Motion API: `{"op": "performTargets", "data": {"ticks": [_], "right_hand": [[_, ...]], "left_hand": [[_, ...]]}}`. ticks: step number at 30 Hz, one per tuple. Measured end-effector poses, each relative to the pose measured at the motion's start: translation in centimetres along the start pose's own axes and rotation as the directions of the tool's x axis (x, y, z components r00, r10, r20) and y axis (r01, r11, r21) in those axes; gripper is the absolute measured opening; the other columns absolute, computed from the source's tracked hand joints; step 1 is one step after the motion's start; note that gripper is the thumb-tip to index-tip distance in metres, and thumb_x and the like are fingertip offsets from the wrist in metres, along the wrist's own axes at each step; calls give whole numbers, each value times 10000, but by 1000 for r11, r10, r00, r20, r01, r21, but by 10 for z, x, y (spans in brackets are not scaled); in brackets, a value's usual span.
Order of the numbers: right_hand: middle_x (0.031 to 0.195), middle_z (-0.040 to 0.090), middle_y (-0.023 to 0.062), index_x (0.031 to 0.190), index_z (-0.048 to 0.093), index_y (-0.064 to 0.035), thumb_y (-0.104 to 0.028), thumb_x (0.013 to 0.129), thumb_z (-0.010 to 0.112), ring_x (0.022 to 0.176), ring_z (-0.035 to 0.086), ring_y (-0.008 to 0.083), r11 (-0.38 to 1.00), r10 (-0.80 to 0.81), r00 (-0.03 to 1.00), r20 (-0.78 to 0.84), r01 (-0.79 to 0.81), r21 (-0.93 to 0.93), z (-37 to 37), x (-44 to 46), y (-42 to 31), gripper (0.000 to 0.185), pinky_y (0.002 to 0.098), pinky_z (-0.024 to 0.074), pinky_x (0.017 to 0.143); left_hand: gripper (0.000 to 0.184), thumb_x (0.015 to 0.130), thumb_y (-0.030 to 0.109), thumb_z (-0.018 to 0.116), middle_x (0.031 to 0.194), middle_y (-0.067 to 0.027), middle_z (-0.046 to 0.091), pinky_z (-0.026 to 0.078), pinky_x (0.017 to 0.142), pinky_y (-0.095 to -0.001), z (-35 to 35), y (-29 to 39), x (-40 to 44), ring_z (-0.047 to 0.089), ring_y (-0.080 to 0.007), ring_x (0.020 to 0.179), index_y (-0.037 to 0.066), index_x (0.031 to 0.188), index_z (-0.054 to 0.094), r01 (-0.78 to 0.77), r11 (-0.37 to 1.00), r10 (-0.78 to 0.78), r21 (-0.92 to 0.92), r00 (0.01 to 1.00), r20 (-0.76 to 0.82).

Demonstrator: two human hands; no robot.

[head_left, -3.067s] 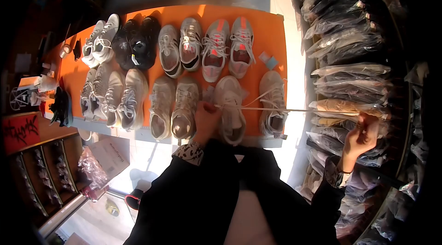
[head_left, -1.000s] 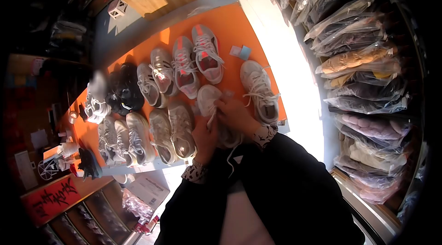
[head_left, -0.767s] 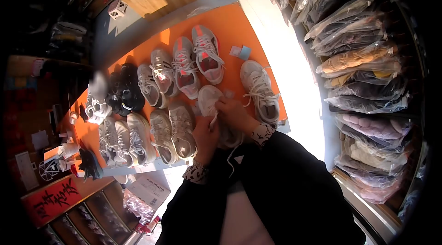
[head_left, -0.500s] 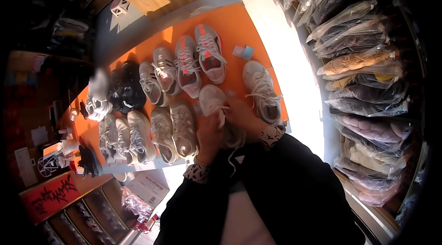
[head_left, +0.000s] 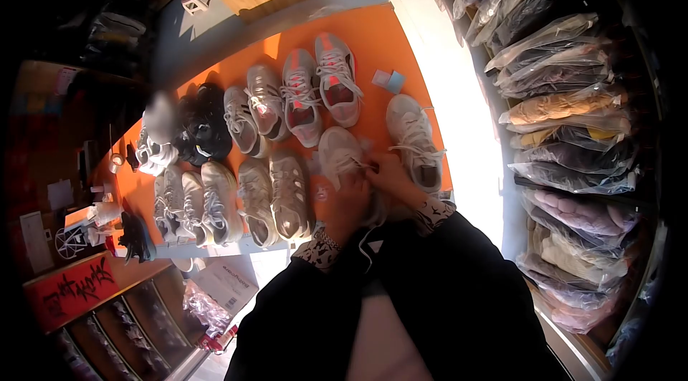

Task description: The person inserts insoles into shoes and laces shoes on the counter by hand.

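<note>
A white sneaker (head_left: 337, 148) sits on the orange table, toe pointing away from me, its heel half covered by my hands. My left hand (head_left: 347, 200) is closed at its lacing, fingers curled close to the fingers of my right hand. Pinched in my right hand (head_left: 389, 177) is a shoelace of this sneaker. To the right stands a second white sneaker (head_left: 414, 130) with loose laces. On the left is a pair of beige sneakers (head_left: 290, 191). Grey sneakers with pink-orange stripes (head_left: 299, 94) stand behind.
The orange table (head_left: 373, 30) bears several more pairs, including black shoes (head_left: 208, 123) at left. A blue and white tag (head_left: 388, 80) lies near the back. Plastic-wrapped clothes (head_left: 566, 102) hang along the right. A cardboard box (head_left: 228, 284) stands below the table at left.
My view has shifted slightly, so the shoes appear a little further right. My left hand has turned and drawn closer to the right hand at the laces. The right hand still pinches the lace.
</note>
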State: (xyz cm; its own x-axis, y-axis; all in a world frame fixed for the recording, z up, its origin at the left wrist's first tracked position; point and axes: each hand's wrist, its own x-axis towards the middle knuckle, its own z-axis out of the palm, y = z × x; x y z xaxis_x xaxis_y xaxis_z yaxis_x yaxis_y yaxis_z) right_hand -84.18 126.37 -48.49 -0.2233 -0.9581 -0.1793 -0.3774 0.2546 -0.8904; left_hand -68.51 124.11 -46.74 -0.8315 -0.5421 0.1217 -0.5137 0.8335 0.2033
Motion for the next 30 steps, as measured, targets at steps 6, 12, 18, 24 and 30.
{"op": "performTargets", "data": {"ticks": [6, 12, 18, 24, 30], "right_hand": [[777, 646, 167, 790, 646, -27, -238, 809, 636, 758, 629, 364, 974, -90, 989, 114, 111, -196, -31, -4, -41, 213, 431, 493, 678], [824, 635, 175, 896, 654, -37, -166, 838, 604, 808, 614, 365, 956, -89, 986, 140, 124, -266, -61, -16, -74, 150, 439, 472, 681], [711, 588, 138, 874, 622, -2, -116, 881, 584, 615, 576, 237, 980, -73, 997, 33, 78, -184, -104, -32, -124, 120, 336, 436, 560], [715, 519, 51, 852, 613, 5, -65, 861, 632, 608, 505, 139, 994, -95, 936, 340, 72, 81, -144, -52, -159, 73, 279, 380, 541], [751, 524, 88, 818, 596, -23, -72, 819, 674, 633, 571, 272, 959, -269, 802, 533, 276, 70, -164, -82, -214, 92, 351, 424, 553]], "left_hand": [[278, 735, 96, 579, 1003, -169, 549, 510, 689, -366, -9, 9, 2, 569, -313, 922, -5, 994, 571, -14, 975, -24, -223, 985, -170], [281, 748, 132, 586, 960, -132, 527, 430, 735, -380, -22, 10, -3, 539, -287, 888, 17, 1004, 574, -7, 989, -7, -150, 996, -92], [250, 769, 141, 581, 953, -101, 531, 437, 733, -381, -29, 13, -8, 533, -261, 885, 50, 1000, 599, 3, 995, -11, -100, 997, -71], [273, 779, 118, 570, 968, -120, 560, 462, 764, -377, -36, 1, -9, 549, -293, 873, 39, 1035, 624, -120, 989, 109, -89, 986, -125], [263, 827, 167, 578, 869, -75, 626, 483, 722, -377, -60, -1, -8, 601, -246, 806, 40, 1052, 631, 50, 760, -155, -648, 982, -107]]}}
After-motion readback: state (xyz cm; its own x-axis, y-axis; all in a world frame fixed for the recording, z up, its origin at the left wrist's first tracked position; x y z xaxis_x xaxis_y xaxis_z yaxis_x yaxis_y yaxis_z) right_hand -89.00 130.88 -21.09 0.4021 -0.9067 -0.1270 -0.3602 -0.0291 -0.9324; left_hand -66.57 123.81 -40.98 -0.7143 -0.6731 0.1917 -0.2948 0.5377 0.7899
